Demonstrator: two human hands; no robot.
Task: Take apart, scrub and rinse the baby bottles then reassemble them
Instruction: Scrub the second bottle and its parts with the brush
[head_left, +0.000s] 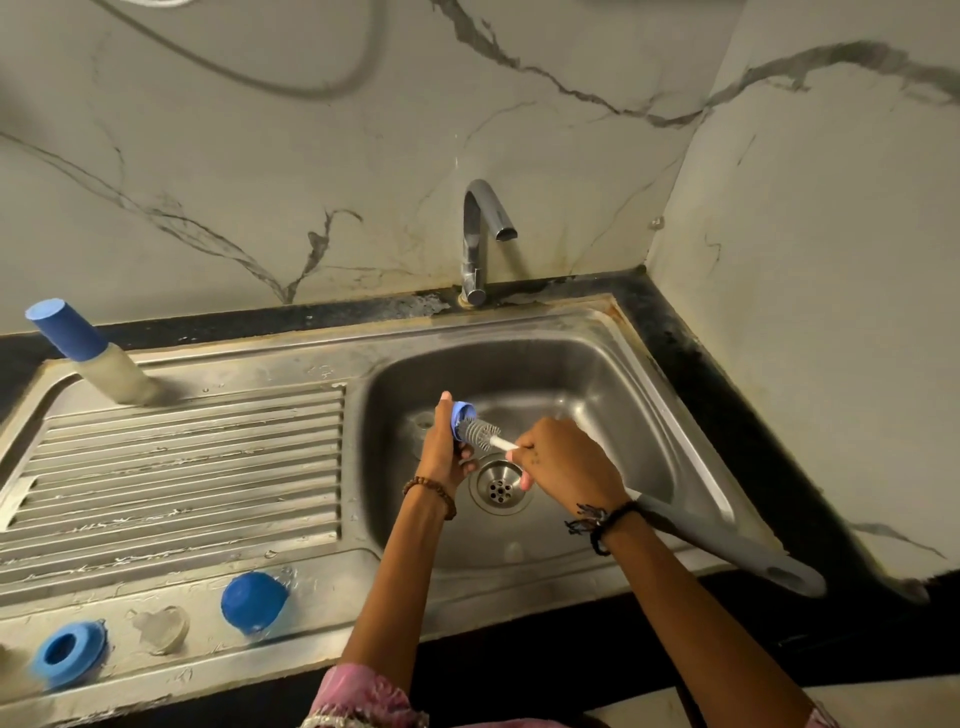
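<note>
Over the steel sink basin, my left hand grips a small blue bottle part. My right hand holds a long bottle brush by its white stem; the grey bristle head is pushed against the blue part, and the grey handle sticks out behind my wrist. On the drainboard front lie a blue collar ring, a clear teat and a blue cap. A capped bottle stands at the back left.
The chrome tap rises behind the basin with no water running. The drain sits just under my hands. A ribbed drainboard spreads to the left. Marble walls close in at the back and right, with a black counter edge.
</note>
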